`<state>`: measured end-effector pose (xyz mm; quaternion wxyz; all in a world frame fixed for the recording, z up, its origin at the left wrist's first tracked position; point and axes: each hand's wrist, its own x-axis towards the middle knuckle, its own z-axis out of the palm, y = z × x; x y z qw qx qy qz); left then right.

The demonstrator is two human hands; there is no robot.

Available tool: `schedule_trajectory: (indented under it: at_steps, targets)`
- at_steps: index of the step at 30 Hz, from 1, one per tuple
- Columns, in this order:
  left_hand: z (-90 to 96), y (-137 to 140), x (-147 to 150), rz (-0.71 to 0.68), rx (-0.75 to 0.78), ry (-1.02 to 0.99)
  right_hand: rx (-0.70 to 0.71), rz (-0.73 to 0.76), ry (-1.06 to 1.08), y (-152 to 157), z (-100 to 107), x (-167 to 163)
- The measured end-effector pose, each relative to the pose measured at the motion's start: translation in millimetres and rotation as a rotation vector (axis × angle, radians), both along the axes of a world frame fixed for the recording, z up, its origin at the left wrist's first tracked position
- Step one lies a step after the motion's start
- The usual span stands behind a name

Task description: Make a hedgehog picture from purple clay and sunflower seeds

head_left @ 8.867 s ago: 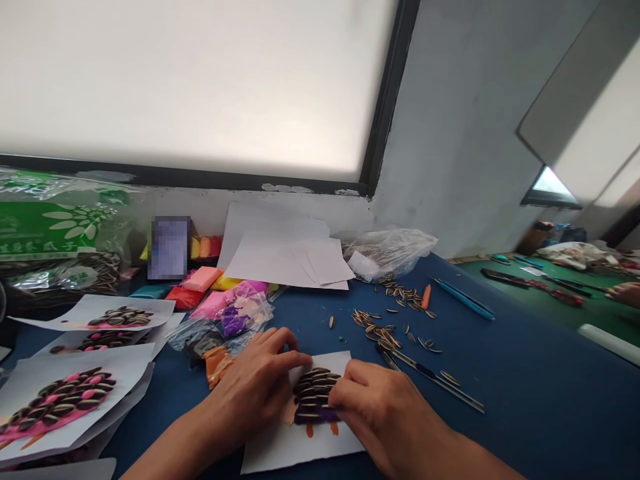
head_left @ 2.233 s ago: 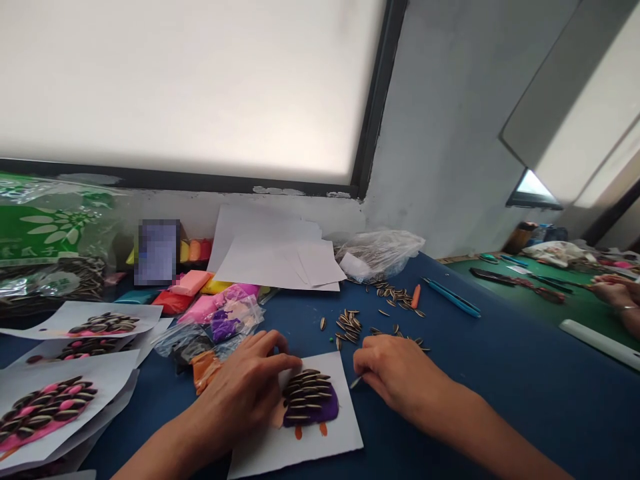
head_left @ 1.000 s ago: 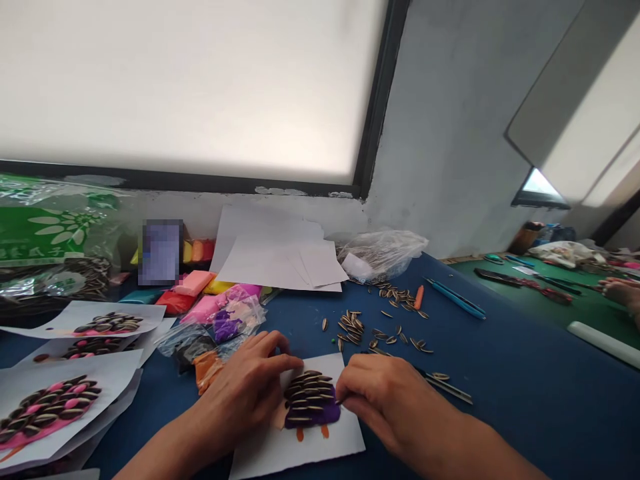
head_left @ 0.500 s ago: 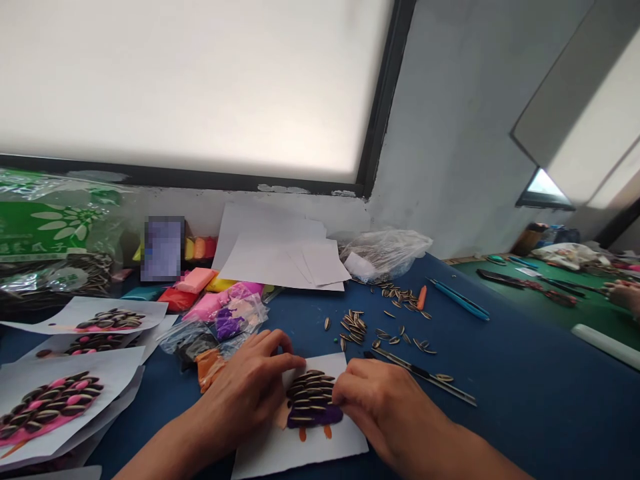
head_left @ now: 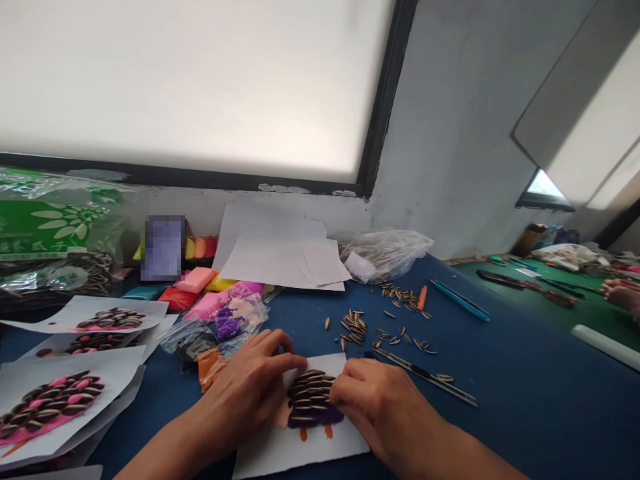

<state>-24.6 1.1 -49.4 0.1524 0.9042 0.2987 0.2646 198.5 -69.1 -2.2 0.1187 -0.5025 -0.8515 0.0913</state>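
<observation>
A white sheet of paper [head_left: 320, 457] lies before me, bearing a hedgehog-like picture of purple clay [head_left: 327, 419] with rows of striped sunflower seeds [head_left: 313, 390] pressed into it. Two orange clay feet [head_left: 303, 433] sit under the body, and a pale clay face is partly behind my left hand. My left hand [head_left: 250, 380] rests on the paper's left side, index finger stretched to its upper part. At the right end of the seed rows, my right hand [head_left: 383, 400] is closed in a pinch touching the picture; whatever is between the fingertips is hidden.
Loose sunflower seeds [head_left: 354, 327] and a craft knife [head_left: 425, 375] lie beyond the paper. Bagged coloured clay [head_left: 230, 313] sits left of them. Finished seed pictures [head_left: 55, 407] are stacked at left. Blank sheets [head_left: 285, 257] and a blue pen-like tool [head_left: 460, 300] are farther back. Another person's hand [head_left: 623, 293] shows at far right.
My right hand's fingertips have shifted very slightly left over the seed rows. My left hand stays almost in place on the paper.
</observation>
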Motion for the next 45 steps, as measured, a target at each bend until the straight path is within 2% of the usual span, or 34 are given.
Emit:
schedule_trajectory:
  at_steps: [9,17,25,31,34,37,41,45]
  targets:
    - [-1.2,0,0,0.001,0.012,-0.010,0.131,0.038,-0.120,2,-10,-1]
    - [-1.6,1,0,0.000,0.002,-0.011,0.164,0.043,-0.165,0,-17,0]
    - [-2.2,0,-1,-0.003,-0.009,-0.012,0.151,0.036,-0.255,1,-11,-7]
    - [-1.0,0,0,0.001,0.002,-0.012,0.211,0.047,-0.242,1,-12,-9]
    - [-0.9,0,0,0.003,0.012,-0.012,0.197,0.052,-0.202,-1,-7,-6]
    - [-1.5,0,0,0.007,0.016,-0.009,0.161,-0.018,-0.155,-1,5,1]
    - [-1.5,0,-1,0.011,0.007,-0.008,0.091,-0.235,-0.169,7,22,13]
    - [-1.2,1,-1,0.008,0.009,-0.001,0.006,-0.350,-0.188,22,25,26]
